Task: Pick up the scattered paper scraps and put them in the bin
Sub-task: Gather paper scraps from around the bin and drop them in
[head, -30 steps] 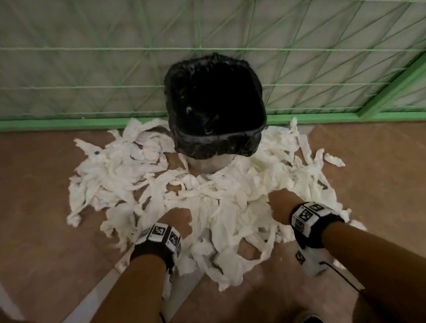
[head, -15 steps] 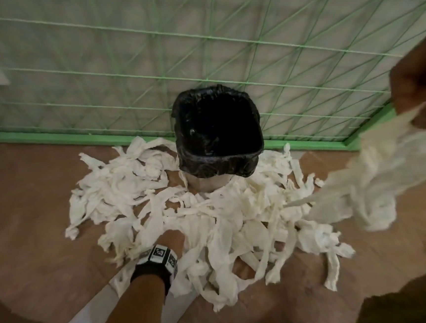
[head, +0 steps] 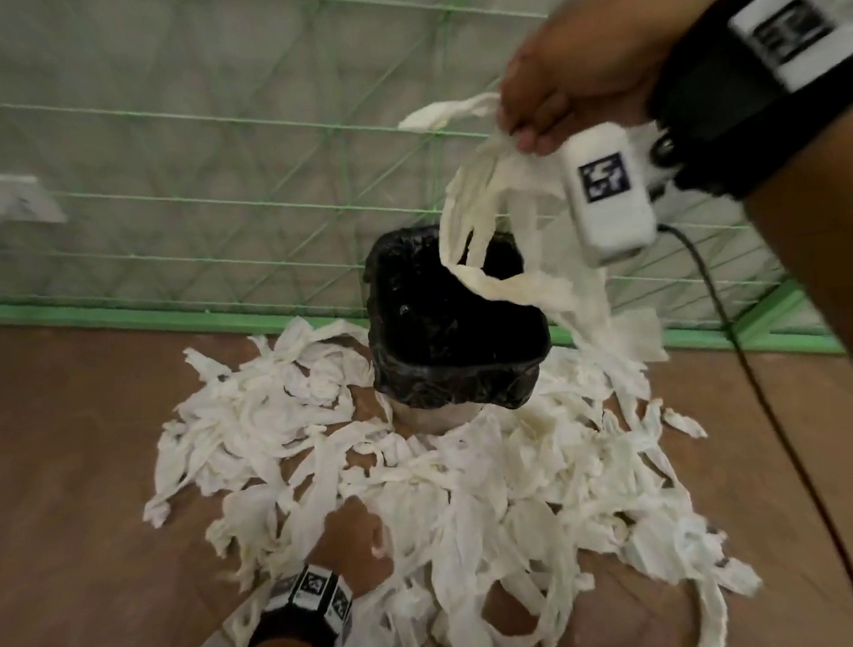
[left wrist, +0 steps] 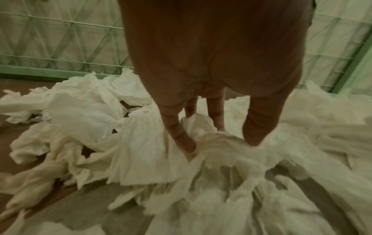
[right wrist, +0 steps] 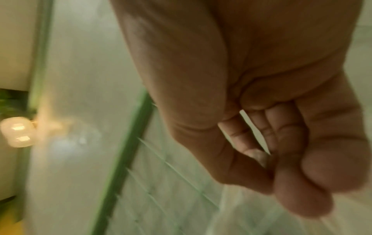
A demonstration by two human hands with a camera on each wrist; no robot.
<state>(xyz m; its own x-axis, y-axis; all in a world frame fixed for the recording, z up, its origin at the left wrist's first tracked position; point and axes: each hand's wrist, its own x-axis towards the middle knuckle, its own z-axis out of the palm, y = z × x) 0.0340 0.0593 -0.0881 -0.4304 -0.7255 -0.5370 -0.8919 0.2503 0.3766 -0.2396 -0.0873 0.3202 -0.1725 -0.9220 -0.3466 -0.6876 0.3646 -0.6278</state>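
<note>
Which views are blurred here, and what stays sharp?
Head: right hand and its paper strips motion-smeared; bin and floor scraps fairly sharp. Left wrist: left hand clear, scraps soft at the edges. Right wrist: heavy blur throughout, glare on a bright fixture.

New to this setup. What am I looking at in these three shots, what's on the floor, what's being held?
No robot: a person wearing three cameras. The head view looks down from the forehead; the others sit on each wrist, looking along the fingers. White marker-tagged boxes on the wrists are part of the rig. On the brown floor stands a bin with black liner, ringed by a heap of paper scraps. The right hand holds a bunch of paper strips above the bin. The left hand is down in the heap, fingers gathering paper. The right wrist view is blurred.
</note>
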